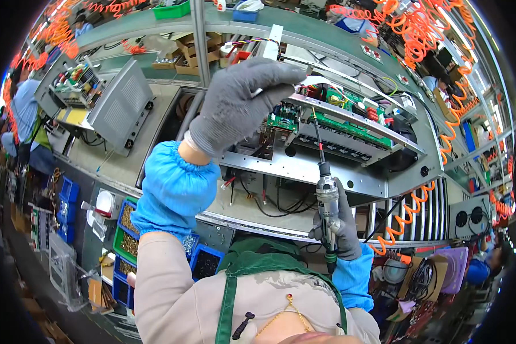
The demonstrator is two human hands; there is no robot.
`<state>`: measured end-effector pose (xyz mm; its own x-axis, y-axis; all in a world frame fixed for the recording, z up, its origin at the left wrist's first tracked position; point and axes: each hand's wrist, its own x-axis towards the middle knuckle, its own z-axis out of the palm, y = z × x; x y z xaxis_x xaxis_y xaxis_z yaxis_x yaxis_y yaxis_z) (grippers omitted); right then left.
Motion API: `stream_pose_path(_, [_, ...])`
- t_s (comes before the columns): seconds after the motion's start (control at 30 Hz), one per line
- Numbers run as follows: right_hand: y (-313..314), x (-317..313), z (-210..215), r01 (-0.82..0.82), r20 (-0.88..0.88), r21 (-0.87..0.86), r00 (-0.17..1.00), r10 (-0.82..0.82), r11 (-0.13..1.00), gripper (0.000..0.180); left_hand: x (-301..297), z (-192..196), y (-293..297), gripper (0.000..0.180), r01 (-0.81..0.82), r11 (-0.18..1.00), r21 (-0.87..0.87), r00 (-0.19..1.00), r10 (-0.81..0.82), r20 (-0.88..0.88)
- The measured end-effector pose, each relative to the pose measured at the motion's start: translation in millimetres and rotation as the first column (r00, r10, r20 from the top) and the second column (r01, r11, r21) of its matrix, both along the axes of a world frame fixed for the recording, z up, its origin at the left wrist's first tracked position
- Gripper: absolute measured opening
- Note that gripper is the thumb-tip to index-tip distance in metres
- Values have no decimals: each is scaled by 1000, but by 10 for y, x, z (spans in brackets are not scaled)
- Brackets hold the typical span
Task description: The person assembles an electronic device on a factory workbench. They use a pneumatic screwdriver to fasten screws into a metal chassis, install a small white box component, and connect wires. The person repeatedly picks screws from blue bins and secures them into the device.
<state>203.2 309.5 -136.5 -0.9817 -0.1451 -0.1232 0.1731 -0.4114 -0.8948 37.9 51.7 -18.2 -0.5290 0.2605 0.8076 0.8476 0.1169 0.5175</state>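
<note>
Left hand [243, 103] pinches white strip [321, 80] at frame centre-top; right hand [341, 221] grips electric screwdriver [327, 198]. Best keep bit square over green circuit board [350, 117].

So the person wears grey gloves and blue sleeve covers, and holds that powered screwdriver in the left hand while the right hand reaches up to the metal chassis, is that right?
Not quite: the hands are swapped. The head view shows the powered screwdriver in the right hand, while the left hand reaches up to the metal chassis. The grey gloves and blue sleeve covers are as you say.
</note>
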Motion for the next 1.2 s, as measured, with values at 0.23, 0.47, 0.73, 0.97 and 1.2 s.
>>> stream_pose_path(0.23, [-300, 120, 165, 31, 63, -233, 998, -16, 972, 102, -292, -43, -23, 24, 176, 980, -95, 984, -174, 23])
stream_pose_path(0.47, [-650, 166, 677, 72, 174, -233, 984, -31, 970, 88, -543, 69, 186, 28, 218, 866, -450, 965, -259, -31])
stream_pose_path(0.73, [-762, 134, 677, 162, 173, -178, 976, -131, 971, 93, -1169, 260, 688, 37, 201, 507, -838, 975, -189, 119])
stream_pose_path(0.97, [-686, 148, 613, 157, 168, -169, 977, -128, 973, 95, -1256, 235, 868, 35, 222, 276, -935, 959, -233, 159])
stream_pose_path(1.2, [-671, 133, 614, 140, 159, -156, 981, -115, 978, 95, -1316, 207, 844, 35, 350, 352, -868, 928, -257, 270])
